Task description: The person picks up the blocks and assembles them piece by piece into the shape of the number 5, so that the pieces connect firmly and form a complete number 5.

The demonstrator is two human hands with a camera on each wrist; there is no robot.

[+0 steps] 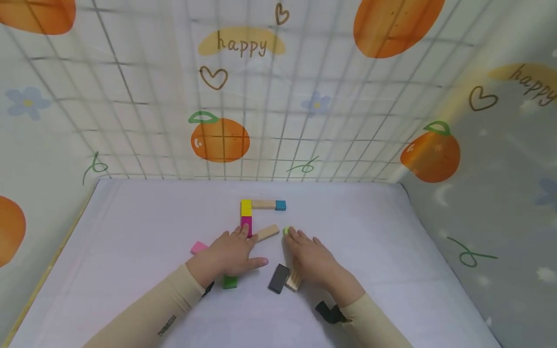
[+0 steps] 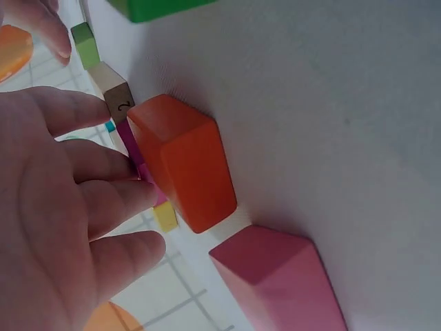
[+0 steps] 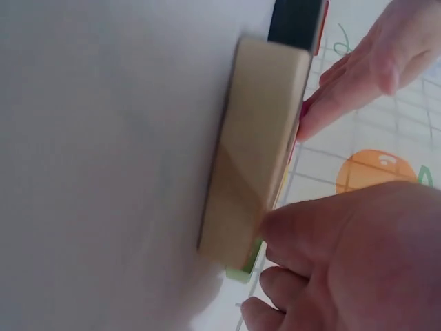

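My left hand (image 1: 230, 253) reaches over the white table with its fingers extended, fingertips at the magenta block (image 1: 246, 222). An orange block (image 2: 196, 169) stands under that hand in the left wrist view; the hand hides it in the head view. My right hand (image 1: 313, 258) lies low with its fingers stretched forward, their tips at a light green block (image 1: 285, 230) that they partly cover. Between the two hands a plain wooden block (image 1: 267, 233) lies slanted. Beneath the right palm a second wooden block (image 1: 293, 281) rests beside a black block (image 1: 278, 279).
Yellow blocks (image 1: 246, 208) adjoin the magenta one, and a wooden block (image 1: 263, 204) runs right from them to a blue block (image 1: 280, 205). A pink block (image 1: 199, 247) and a green block (image 1: 229, 282) lie around the left hand. Patterned cloth walls (image 1: 261, 121) enclose the table.
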